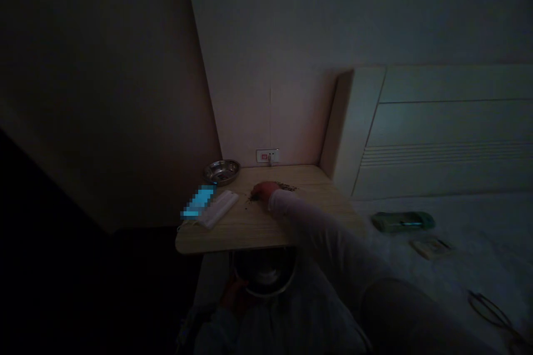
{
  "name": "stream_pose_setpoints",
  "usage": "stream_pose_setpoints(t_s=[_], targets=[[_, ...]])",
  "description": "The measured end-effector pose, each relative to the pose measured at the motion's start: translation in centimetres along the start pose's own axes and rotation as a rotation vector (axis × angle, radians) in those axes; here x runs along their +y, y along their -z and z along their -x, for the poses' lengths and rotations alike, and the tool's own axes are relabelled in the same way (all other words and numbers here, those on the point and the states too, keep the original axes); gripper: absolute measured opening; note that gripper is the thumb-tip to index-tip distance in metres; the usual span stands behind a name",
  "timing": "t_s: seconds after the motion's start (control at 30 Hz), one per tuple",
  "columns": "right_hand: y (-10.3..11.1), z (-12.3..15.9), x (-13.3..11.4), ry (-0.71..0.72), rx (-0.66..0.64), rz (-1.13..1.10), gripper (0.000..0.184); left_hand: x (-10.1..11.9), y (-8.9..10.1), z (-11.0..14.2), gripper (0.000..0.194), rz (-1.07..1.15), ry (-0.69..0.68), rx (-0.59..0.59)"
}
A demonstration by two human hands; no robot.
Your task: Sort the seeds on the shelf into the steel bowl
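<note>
My right hand (262,189), in a long white sleeve, reaches across a small wooden bedside table (250,233) and rests on a scatter of small dark bits (285,186) near its back. The room is dim, so the fingers cannot be made out. Below the table's front edge, my left hand (235,294) holds a round metal bowl (264,277) by its rim, just under the tabletop.
A second shallow metal dish (222,171) sits at the table's back left. Beside it lie a lit phone (199,201) and a white oblong object (219,209). A wall socket (267,155) is behind. A bed at right carries a green case (402,222), a small card (431,247) and a cable (487,310).
</note>
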State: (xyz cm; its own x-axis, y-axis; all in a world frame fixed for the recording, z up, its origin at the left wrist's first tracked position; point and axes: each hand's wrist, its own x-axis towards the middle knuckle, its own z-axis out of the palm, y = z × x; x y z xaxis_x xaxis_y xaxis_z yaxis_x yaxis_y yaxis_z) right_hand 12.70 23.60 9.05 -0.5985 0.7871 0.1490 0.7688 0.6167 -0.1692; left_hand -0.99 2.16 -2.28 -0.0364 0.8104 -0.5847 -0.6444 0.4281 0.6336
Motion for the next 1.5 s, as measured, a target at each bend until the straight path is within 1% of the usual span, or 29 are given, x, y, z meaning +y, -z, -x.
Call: stream_pose_setpoints(t_s=[0.13, 0.2, 0.3, 0.4, 0.53, 0.7, 0.73, 0.83, 0.9, 1.1, 1.27, 1.43, 1.5], targets=[[-0.2, 0.5, -0.5, 0.005, -0.046, -0.021, 0.02, 0.1, 0.0, 0.1, 0.065, 0.022, 0.007, -0.015], [-0.2, 0.8, -0.7, 0.0, -0.042, -0.037, 0.021, 0.2, 0.0, 0.2, 0.064, 0.0, 0.02, 0.002], [-0.2, 1.5, -0.8, -0.02, -0.019, -0.064, 0.031, 0.3, 0.0, 0.4, 0.062, -0.054, 0.045, 0.043], [-0.2, 2.0, -0.9, -0.027, -0.006, -0.089, 0.035, 0.3, -0.1, 0.2, 0.063, -0.059, 0.041, 0.041], [-0.4, 2.2, -1.0, -0.029, -0.005, -0.111, 0.034, 0.1, 0.1, -0.3, 0.067, 0.032, 0.028, -0.002], [-0.9, 2.3, -0.7, -0.026, -0.007, -0.129, 0.032, -0.3, 0.6, -0.7, 0.066, 0.037, 0.03, -0.044], [-1.0, 2.4, -0.6, -0.027, -0.005, -0.133, 0.032, -0.3, 0.7, -0.8, 0.065, 0.027, 0.026, -0.042], [-1.1, 2.6, -0.4, -0.031, 0.007, -0.146, 0.031, -0.2, 0.6, -0.7, 0.062, -0.035, 0.022, 0.012], [-1.1, 2.8, -0.4, -0.031, 0.013, -0.156, 0.031, -0.1, 0.5, -0.6, 0.061, -0.036, 0.028, 0.033], [-0.9, 3.3, -0.3, -0.02, 0.0, -0.181, 0.031, -0.1, 0.6, -0.4, 0.058, -0.025, 0.057, -0.006], [-1.1, 3.5, 0.1, -0.015, -0.017, -0.195, 0.031, 0.2, 0.4, 0.0, 0.062, 0.004, 0.021, -0.057], [-1.3, 3.7, 0.3, -0.016, -0.017, -0.198, 0.029, 0.5, -0.1, 0.4, 0.062, 0.009, 0.074, -0.034], [-1.3, 3.8, 0.3, -0.016, -0.004, -0.205, 0.03, 0.5, -0.1, 0.4, 0.063, 0.008, 0.042, -0.06]])
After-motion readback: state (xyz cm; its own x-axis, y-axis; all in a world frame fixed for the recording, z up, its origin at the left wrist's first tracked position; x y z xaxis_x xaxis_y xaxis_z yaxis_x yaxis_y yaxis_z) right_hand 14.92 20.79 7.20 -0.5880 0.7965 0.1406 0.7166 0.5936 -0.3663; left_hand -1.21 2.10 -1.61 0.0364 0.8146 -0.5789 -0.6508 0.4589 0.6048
